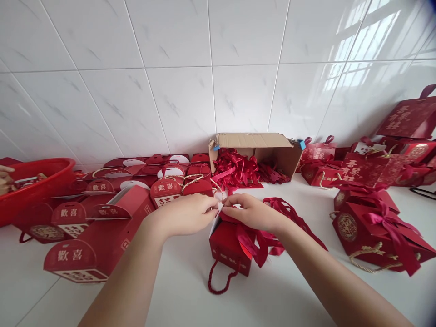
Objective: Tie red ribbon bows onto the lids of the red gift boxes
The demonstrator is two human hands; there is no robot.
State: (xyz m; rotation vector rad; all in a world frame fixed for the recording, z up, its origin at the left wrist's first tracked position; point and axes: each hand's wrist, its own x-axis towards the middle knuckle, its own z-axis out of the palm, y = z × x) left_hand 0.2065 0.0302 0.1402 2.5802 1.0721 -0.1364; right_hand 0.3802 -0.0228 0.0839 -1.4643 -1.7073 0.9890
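A small red gift box (231,243) stands on the white table before me, a dark red cord handle (221,290) hanging from its near side. Above its top, the fingertips of my left hand (185,212) and my right hand (254,211) almost meet. Both hands are closed in a pinch, but what they grip is too small to make out. A gold cord (218,185) curves down just behind the fingertips. Red satin ribbon (260,247) lies against the box's right side, below my right hand, and more trails off to the right.
Many red boxes (73,256) fill the left side. A cardboard box (254,140) of red ribbons stands against the tiled wall. Boxes with bows (361,222) sit at right. A person's hand (5,179) is in a red basin (41,170) at far left.
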